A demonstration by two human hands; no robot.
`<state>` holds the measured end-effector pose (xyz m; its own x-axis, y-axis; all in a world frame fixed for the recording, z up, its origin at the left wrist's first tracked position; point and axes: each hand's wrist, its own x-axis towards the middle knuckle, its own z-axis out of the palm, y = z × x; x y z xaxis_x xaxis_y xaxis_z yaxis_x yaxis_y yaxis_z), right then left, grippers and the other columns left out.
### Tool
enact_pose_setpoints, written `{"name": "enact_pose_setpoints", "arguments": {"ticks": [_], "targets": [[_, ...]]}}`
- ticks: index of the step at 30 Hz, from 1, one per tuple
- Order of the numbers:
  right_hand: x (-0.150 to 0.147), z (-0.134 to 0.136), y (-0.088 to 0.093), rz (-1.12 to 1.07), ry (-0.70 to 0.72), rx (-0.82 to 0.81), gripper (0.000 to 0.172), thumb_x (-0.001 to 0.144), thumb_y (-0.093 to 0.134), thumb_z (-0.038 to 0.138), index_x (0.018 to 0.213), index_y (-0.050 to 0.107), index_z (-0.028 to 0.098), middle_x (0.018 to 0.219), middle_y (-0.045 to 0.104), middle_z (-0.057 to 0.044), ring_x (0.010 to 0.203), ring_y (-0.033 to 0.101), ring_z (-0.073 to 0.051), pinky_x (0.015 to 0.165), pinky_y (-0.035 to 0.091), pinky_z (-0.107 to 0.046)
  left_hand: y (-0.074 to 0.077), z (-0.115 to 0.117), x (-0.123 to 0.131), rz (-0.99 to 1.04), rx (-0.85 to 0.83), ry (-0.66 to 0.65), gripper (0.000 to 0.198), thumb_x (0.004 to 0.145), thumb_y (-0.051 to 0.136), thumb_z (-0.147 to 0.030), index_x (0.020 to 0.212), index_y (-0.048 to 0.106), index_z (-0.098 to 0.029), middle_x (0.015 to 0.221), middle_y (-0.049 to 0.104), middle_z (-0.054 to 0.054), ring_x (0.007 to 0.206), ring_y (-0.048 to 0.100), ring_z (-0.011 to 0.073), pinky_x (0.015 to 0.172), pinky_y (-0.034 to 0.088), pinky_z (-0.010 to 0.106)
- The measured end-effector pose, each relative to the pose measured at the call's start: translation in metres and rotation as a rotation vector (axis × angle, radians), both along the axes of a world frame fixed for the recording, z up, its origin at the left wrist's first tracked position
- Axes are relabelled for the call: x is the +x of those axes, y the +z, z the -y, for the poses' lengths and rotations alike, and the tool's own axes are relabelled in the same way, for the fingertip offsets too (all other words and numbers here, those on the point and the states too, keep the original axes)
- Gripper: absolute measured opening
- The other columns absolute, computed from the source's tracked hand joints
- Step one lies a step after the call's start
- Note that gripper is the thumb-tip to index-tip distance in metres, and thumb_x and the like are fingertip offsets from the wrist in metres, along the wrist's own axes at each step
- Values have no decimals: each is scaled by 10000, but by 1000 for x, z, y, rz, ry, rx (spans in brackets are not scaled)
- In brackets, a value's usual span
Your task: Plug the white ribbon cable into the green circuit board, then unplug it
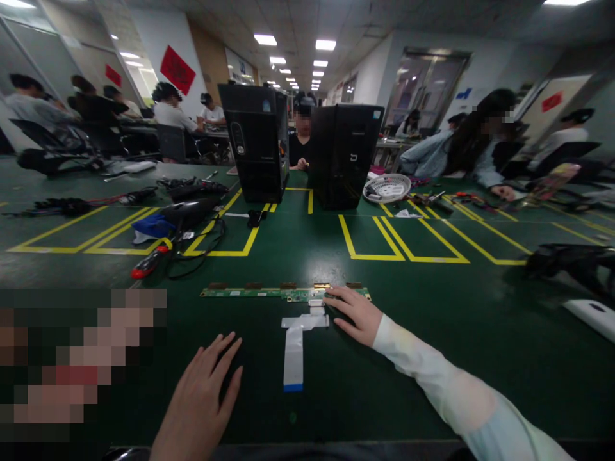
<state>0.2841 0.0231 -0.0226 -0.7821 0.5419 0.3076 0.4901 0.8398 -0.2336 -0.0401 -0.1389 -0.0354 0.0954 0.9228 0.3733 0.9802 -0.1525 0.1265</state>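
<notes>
A long, narrow green circuit board (259, 292) lies across the dark green table, with several brown tabs along its far edge. From a connector near its right half, a white flat ribbon cable (294, 358) runs toward me, bent sideways and ending in a blue strip. My right hand (358, 315) reaches in from the right in a pale sleeve, its fingers stretched out at the board's right part, close to the connector. Left of the cable, apart from it, my left hand (204, 387) is held low over or on the table, fingers spread, holding nothing.
Two black computer towers (254, 144) (343, 157) stand ahead, with a person (301, 137) behind them. A red-and-black screwdriver (150, 262) and cables lie left. A white basket (387, 188) sits behind the yellow tape outlines. A white object (593, 317) lies at right. A blurred-out patch covers the lower left.
</notes>
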Motion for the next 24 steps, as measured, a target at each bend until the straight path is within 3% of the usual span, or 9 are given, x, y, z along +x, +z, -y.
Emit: {"name": "enact_pose_setpoints", "arguments": {"ticks": [6, 16, 20, 24], "targets": [[-12, 5, 7, -1, 69, -28, 418, 931, 418, 356, 1309, 528, 218, 1444, 388, -109, 1358, 300, -262, 1093, 298, -501, 2, 0, 2, 38, 2, 14, 459, 914, 402, -403, 1306, 501, -187, 1347, 535, 111, 1261, 480, 279, 1047, 383, 506], [-20, 13, 19, 176, 9, -92, 572, 884, 476, 532, 1379, 455, 246, 1485, 346, -90, 1360, 309, -281, 1106, 244, -527, 2, 1, 4, 29, 5, 30, 458, 915, 401, -400, 1307, 499, -185, 1348, 532, 116, 1243, 499, 274, 1048, 382, 502], [-8, 20, 21, 178, -51, -71, 628, 841, 502, 596, 1367, 471, 254, 1470, 373, -87, 1330, 360, -292, 1088, 279, -530, 2, 2, 4, 40, 15, 28, 451, 906, 420, -390, 1303, 503, -191, 1344, 537, 103, 1249, 492, 272, 1057, 374, 495], [27, 28, 12, 163, -107, -28, 647, 833, 516, 592, 1383, 451, 257, 1457, 387, -106, 1319, 375, -304, 1067, 312, -542, 0, 2, 3, 27, 10, 20, 444, 915, 407, -374, 1304, 496, -178, 1353, 526, 110, 1257, 482, 266, 1058, 374, 490]]}}
